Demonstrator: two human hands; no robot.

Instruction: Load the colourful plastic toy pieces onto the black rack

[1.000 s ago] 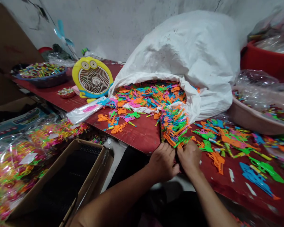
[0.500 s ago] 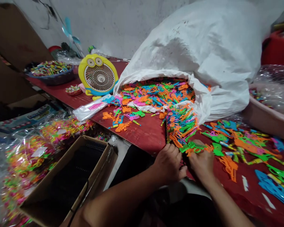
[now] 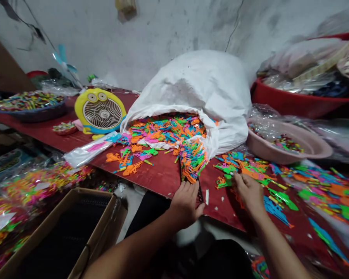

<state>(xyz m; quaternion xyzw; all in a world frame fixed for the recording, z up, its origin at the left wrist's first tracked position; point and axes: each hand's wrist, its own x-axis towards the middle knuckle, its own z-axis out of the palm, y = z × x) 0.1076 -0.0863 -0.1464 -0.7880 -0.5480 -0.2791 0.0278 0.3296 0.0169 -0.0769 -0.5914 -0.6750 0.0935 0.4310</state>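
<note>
My left hand is at the table's front edge, its fingers curled on the near end of a dark tray. Colourful plastic toy guns are packed in rows in that tray, just beyond my fingers. To the right, my right hand is closed in a pinch over the red table, beside loose green and orange pieces; a small pale tip shows at its fingertips, too small to name. Behind the tray, a white sack lies open with many more toy guns in its mouth.
A yellow fan and a blue basin stand at the left. On the right are a pink basin, a red tub and scattered toys. An open cardboard box and bagged toys are below the table's left front edge.
The view has swung right and back. My right hand has moved away from my left hand and the tray to the right; the green and orange pieces it held are no longer in it.
</note>
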